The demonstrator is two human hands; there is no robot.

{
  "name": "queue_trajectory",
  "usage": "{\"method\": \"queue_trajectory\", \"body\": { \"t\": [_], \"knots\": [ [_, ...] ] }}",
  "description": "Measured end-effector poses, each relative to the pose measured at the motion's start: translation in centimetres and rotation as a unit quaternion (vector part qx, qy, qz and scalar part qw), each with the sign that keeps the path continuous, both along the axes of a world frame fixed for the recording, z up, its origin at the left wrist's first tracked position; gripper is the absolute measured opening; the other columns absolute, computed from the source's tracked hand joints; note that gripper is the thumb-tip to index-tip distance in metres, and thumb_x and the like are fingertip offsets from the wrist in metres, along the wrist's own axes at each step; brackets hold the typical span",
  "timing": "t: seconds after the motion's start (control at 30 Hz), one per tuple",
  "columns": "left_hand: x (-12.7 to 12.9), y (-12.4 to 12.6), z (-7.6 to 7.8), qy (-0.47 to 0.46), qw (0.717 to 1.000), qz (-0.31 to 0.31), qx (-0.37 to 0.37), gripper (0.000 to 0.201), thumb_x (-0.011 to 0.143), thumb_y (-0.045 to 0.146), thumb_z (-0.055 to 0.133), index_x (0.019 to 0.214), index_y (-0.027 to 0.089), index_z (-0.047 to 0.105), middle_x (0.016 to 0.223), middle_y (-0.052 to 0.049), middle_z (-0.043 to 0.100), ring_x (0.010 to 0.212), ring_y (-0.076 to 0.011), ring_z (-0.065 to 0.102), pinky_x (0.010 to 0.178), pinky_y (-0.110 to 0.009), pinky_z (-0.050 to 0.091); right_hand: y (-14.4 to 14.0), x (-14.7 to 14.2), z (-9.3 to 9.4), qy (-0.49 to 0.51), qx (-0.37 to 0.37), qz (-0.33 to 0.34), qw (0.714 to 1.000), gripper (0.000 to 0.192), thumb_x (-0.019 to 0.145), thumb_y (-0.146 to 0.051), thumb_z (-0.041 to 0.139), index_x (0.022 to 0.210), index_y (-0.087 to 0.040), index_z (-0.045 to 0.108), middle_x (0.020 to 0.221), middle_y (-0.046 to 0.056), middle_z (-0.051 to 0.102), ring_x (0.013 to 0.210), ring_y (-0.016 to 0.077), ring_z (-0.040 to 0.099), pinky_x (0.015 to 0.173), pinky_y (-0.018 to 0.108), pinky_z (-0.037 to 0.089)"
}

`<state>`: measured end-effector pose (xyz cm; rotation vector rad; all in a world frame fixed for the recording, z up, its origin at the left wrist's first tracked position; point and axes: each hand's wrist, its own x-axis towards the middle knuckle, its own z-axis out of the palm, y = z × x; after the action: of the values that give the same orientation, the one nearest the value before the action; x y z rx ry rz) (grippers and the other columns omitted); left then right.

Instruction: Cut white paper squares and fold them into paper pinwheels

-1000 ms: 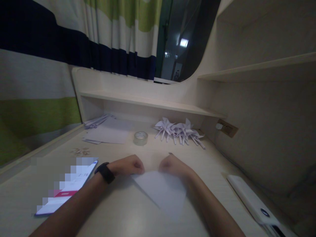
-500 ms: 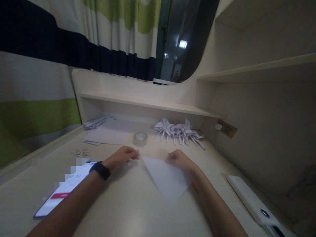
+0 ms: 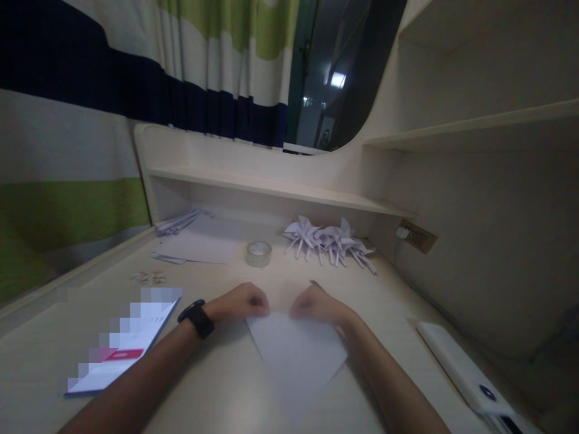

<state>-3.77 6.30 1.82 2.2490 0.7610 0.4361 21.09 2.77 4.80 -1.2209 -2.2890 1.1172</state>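
A white sheet of paper lies at a slant over the desk in front of me, one corner pointing towards me and blurred. My left hand, with a black watch on the wrist, is closed on the paper's far left corner. Close beside it, my right hand has its fingers curled at the paper's far edge, pinching it. A thin grey tip sticks out past the right hand; what it belongs to is hidden.
Beyond the hands stands a roll of clear tape. Paper pinwheels lie at the back right, stacked paper at the back left. A lit phone, small pale bits and a white device flank my arms.
My left hand has come right and nearer, from beside the paper onto its corner. The right hand has moved slightly left and nearer, and the paper has turned and shifted towards me.
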Motion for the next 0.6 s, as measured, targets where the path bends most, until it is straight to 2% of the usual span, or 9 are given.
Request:
{"method": "queue_trajectory", "body": {
  "t": [0.13,0.27,0.37,0.5,0.6],
  "knots": [
    [-0.4,0.6,-0.5,-0.002,1.000,0.015,0.001,0.025,0.077,0.036,0.060,0.075,0.014,0.070,0.071,-0.004,0.069,0.065,-0.0155,0.058,0.061,-0.023,0.040,0.2,1.1,0.5,-0.010,-0.060,-0.006,0.998,0.016,0.065,-0.023,0.061,0.067,-0.011,0.071,0.050,-0.003,0.057,0.047,0.0084,0.044,0.046,0.020,0.035],
    [-0.8,0.7,-0.5,0.001,1.000,0.023,0.004,0.024,0.078,0.035,0.058,0.074,0.013,0.069,0.071,-0.005,0.069,0.065,-0.0160,0.058,0.062,-0.024,0.041,0.5,2.6,0.9,-0.019,-0.120,0.033,0.992,0.013,0.060,-0.023,0.063,0.064,-0.012,0.070,0.052,-0.002,0.060,0.051,0.0107,0.052,0.050,0.021,0.042],
    [-1.0,0.7,-0.3,0.004,1.000,0.029,0.009,0.024,0.078,0.034,0.057,0.074,0.013,0.069,0.071,-0.005,0.069,0.065,-0.0162,0.057,0.062,-0.024,0.040,0.7,3.9,1.1,-0.047,-0.152,0.034,0.987,0.012,0.059,-0.022,0.063,0.063,-0.012,0.069,0.053,-0.001,0.062,0.052,0.0125,0.056,0.050,0.022,0.044],
    [-1.0,0.6,0.0,0.006,1.000,0.029,0.011,0.025,0.078,0.033,0.057,0.072,0.012,0.068,0.069,-0.005,0.068,0.064,-0.0164,0.057,0.061,-0.025,0.040,1.0,5.7,1.3,-0.053,-0.160,0.017,0.985,0.013,0.060,-0.022,0.062,0.064,-0.013,0.070,0.056,0.000,0.064,0.054,0.0136,0.060,0.052,0.022,0.045],
    [-0.9,0.4,0.2,0.006,0.999,0.032,0.011,0.024,0.078,0.033,0.057,0.071,0.012,0.068,0.069,-0.005,0.067,0.065,-0.0165,0.057,0.062,-0.025,0.040,0.9,6.3,1.7,-0.050,-0.130,0.003,0.990,0.013,0.061,-0.020,0.060,0.065,-0.013,0.070,0.056,0.000,0.064,0.055,0.0140,0.060,0.052,0.022,0.044]
  ]
}}
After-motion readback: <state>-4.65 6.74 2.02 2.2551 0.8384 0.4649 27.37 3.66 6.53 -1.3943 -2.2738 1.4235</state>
